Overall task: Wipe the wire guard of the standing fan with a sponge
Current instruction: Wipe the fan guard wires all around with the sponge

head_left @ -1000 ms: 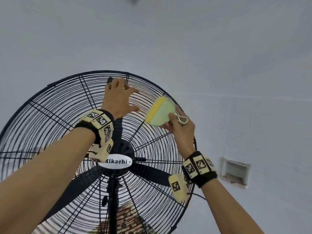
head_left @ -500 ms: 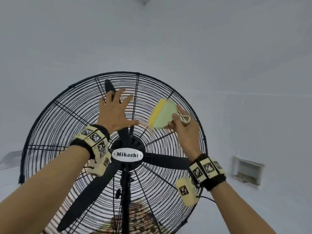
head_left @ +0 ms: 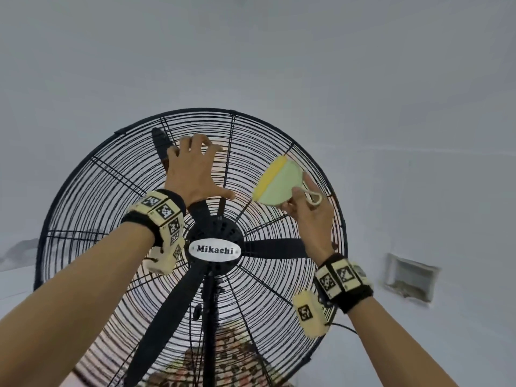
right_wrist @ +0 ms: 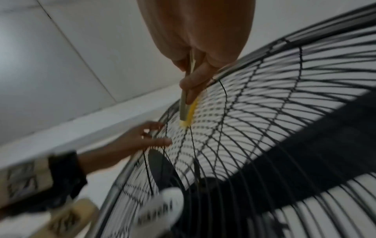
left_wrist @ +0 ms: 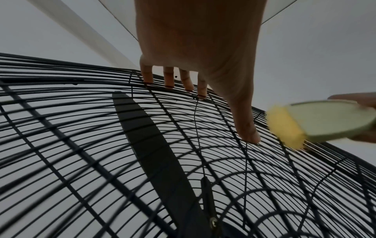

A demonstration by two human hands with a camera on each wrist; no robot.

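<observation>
The standing fan's black wire guard (head_left: 195, 109) fills the middle of the head view, with a white "Mikachi" badge (head_left: 214, 250) on its hub. My left hand (head_left: 195, 174) rests on the upper guard (left_wrist: 81, 145) with fingers spread; fingertips (left_wrist: 168, 83) and thumb touch the wires. My right hand (head_left: 310, 210) pinches a sponge (head_left: 279, 185) with a pale green back and a yellow face by its near end. The sponge's yellow edge (left_wrist: 284, 127) lies against the guard's upper right wires (right_wrist: 264, 112). Seen edge-on, the sponge (right_wrist: 186, 109) reaches toward the left hand (right_wrist: 146, 138).
Black blades (head_left: 273, 248) stand still behind the guard, and the black pole (head_left: 210, 317) runs down from the hub. A recessed vent (head_left: 410, 277) sits in the white wall at right. A patterned surface (head_left: 223, 356) shows through the guard's bottom.
My left hand has slid down from the guard's top rim to the wires below it. The sponge has stayed at the upper right of the guard. The whole fan now sits further right in view.
</observation>
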